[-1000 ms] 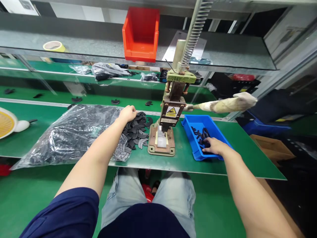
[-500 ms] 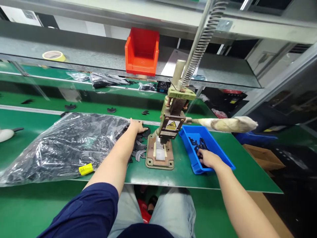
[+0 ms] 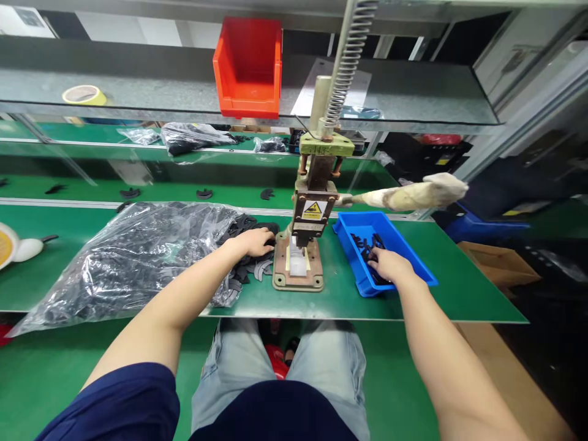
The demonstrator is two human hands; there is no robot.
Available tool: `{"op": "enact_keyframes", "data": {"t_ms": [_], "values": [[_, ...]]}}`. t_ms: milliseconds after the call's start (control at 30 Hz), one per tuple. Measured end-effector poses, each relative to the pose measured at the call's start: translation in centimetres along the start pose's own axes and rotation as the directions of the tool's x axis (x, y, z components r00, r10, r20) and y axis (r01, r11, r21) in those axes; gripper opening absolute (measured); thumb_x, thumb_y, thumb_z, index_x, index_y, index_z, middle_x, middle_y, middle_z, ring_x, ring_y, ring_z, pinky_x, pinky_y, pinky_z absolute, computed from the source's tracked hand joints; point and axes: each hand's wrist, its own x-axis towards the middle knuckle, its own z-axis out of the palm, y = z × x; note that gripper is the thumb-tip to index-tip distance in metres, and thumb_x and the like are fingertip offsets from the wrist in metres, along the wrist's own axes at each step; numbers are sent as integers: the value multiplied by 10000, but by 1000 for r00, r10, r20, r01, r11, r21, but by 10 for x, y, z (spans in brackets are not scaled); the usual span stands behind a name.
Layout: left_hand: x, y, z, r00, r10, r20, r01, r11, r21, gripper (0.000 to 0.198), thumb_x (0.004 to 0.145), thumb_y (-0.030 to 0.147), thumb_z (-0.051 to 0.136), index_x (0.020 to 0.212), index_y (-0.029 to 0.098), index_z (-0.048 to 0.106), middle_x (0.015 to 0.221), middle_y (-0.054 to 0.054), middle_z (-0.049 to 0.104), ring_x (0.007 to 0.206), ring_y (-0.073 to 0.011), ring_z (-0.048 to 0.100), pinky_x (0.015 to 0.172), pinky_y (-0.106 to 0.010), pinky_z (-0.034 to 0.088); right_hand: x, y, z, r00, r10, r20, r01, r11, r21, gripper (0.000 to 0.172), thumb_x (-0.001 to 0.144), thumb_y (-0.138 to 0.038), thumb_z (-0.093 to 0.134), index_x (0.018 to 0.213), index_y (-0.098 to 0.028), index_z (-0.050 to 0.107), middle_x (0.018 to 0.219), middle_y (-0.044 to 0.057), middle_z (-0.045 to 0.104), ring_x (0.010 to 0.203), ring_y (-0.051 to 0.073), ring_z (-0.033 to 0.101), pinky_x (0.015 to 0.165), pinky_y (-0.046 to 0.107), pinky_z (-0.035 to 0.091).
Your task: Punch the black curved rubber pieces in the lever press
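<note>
The black curved pieces (image 3: 250, 264) lie in a loose pile just left of the hand press (image 3: 307, 211). The left hand (image 3: 253, 241) rests on them, and the right hand (image 3: 384, 263) is inside the blue tray (image 3: 416, 260). Whether either hand grips a piece cannot be told. It seems a picking step, and a next move would need one single piece separated.

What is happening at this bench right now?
A seated person works at a small hand press on a green bench. The left hand rests on loose black curved parts beside a clear bag of them. The right hand reaches into the blue bin, onto black pieces. Nobody holds the press lever.
</note>
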Motion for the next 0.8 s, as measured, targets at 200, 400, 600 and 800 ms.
{"op": "enact_keyframes", "data": {"t_ms": [200, 400, 600, 800], "values": [[-39, 9, 8, 988, 56, -145, -68, 995, -75, 403, 1006, 398, 610, 1333, 200, 739, 1380, -146, 717, 1333, -310, 667, 1187, -398, 484, -16, -1, -10, 998, 11, -62, -6, 997, 75, 292, 949, -464, 630, 1149, -282, 740, 1127, 89, 816, 949, 223, 728, 854, 345, 525], [-56, 25, 9, 917, -185, -354, 144, 980, -138, 394, 1070, 524, 501, 951, 232, 737, 1050, -113, 776, 1017, -268, 727, 934, -364, 536, -32, -5, -15, 988, 30, -153, -2, 984, 180, 247, 924, -479, 673, 1007, -250, 717, 988, 68, 797, 869, 204, 676, 811, 320, 493], [-53, 25, -3, 852, -400, -338, 390, 915, -103, 598, 1083, 666, 354, 794, 242, 662, 848, -130, 754, 888, -305, 728, 797, -376, 481, -44, -9, -17, 940, 81, -332, 35, 943, 331, 178, 865, -382, 692, 923, -215, 702, 1095, 110, 779, 1002, 237, 684, 929, 358, 529], [-57, 27, 1, 829, -318, -461, 375, 926, 36, 296, 1043, 417, 519, 1071, 216, 734, 1335, -187, 735, 1399, -403, 582, 1212, -621, 318, -73, -31, -16, 822, 150, -549, 213, 814, 541, 325, 963, -420, 591, 1144, -182, 719, 1062, 119, 808, 924, 218, 736, 928, 386, 618]]}}
